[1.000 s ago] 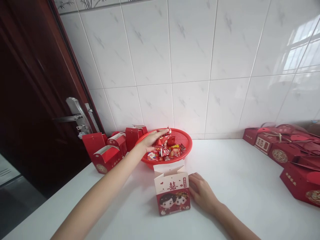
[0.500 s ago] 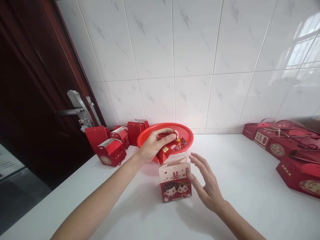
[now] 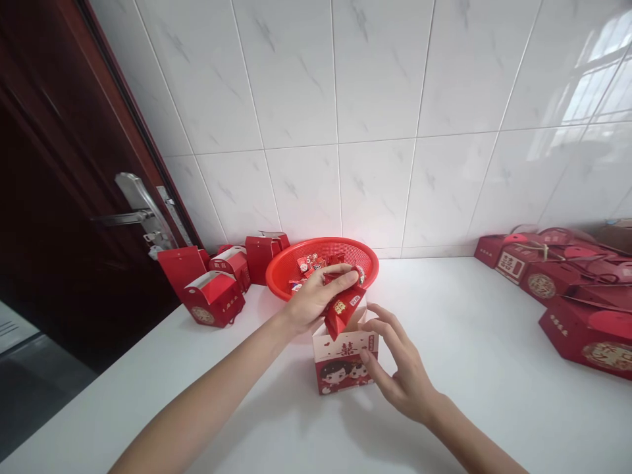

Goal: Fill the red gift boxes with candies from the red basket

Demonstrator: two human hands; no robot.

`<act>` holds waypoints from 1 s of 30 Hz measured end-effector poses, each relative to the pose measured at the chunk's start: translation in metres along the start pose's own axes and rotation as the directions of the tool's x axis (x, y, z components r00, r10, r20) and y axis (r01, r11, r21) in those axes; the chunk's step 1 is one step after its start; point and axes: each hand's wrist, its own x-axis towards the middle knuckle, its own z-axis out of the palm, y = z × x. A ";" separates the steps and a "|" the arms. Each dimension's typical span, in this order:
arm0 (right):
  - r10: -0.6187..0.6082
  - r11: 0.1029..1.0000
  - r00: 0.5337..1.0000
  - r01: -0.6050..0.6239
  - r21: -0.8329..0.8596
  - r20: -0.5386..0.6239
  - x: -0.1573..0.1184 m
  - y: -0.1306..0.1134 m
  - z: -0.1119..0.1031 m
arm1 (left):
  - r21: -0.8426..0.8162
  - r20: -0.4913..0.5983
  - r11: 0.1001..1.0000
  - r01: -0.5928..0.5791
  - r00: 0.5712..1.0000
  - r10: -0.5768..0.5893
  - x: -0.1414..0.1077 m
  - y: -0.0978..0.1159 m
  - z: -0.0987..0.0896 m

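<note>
My left hand (image 3: 318,299) is closed on a shiny red candy packet (image 3: 340,317) with gold and white print, along with something small and partly hidden near the fingertips. The packet is over the opening of a small paper gift box (image 3: 340,345), pale above and red below with two cartoon figures. At the box's right side, my right hand (image 3: 401,372) has its thumb on the front and its fingers at the top rim. Behind the left hand is a red plastic basket (image 3: 284,268) with wrapped candies (image 3: 309,264) in it.
Several red boxes (image 3: 213,299) stand at the left by the dark door (image 3: 64,164) with a metal handle. More red gift boxes (image 3: 587,336) are grouped on the right of the white table (image 3: 444,309). A tiled wall (image 3: 375,191) rises behind the basket.
My left hand has brought the red packet from the basket's front edge toward me, over the box's opening. My right hand has moved left onto the box's side and rim.
</note>
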 end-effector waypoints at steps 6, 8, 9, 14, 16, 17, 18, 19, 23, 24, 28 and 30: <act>-0.002 0.999 0.999 0.004 0.053 -0.035 0.001 -0.005 0.001 | 0.179 -0.183 0.978 -0.105 0.974 0.138 0.004 -0.005 0.002; 0.025 0.999 0.999 -0.024 0.044 -0.022 0.001 -0.005 0.001 | 0.225 -0.192 0.966 -0.125 0.967 0.170 0.003 -0.008 0.004; 0.048 0.998 0.999 -0.048 0.040 -0.015 0.001 -0.006 0.001 | 0.248 -0.194 0.959 -0.135 0.963 0.186 0.002 -0.010 0.005; 0.086 0.996 0.996 -0.086 0.004 0.013 0.000 -0.006 0.003 | 0.376 -0.134 0.908 -0.185 0.959 0.251 0.001 -0.018 0.007; 0.081 0.997 0.997 -0.081 -0.001 0.017 -0.001 -0.005 0.003 | 0.414 -0.118 0.889 -0.196 0.957 0.265 0.002 -0.020 0.005; 0.080 0.997 0.997 -0.080 -0.001 0.018 -0.001 -0.005 0.003 | 0.427 -0.118 0.882 -0.200 0.955 0.274 0.002 -0.020 0.004; 0.077 0.997 0.997 -0.077 -0.002 0.021 -0.001 -0.005 0.003 | 0.437 -0.121 0.875 -0.208 0.950 0.287 0.002 -0.020 0.003; 0.073 0.997 0.997 -0.073 -0.002 0.022 -0.001 -0.005 0.003 | 0.451 -0.127 0.865 -0.220 0.943 0.306 0.002 -0.020 0.002; 0.052 0.999 0.999 -0.053 0.004 0.013 0.000 -0.005 0.002 | 0.576 -0.151 0.767 -0.282 0.886 0.439 -0.001 -0.022 -0.002; 0.052 0.999 0.999 -0.052 0.008 0.013 0.001 -0.005 0.002 | 0.619 -0.152 0.731 -0.288 0.869 0.471 -0.002 -0.023 -0.003; 0.065 0.998 0.998 -0.066 0.017 0.012 0.000 -0.004 0.002 | 0.767 -0.123 0.554 -0.324 0.773 0.622 -0.007 -0.025 -0.003; 0.074 0.997 0.997 -0.074 0.019 0.010 0.000 -0.004 0.003 | 0.797 -0.090 0.490 -0.352 0.734 0.674 -0.008 -0.025 -0.003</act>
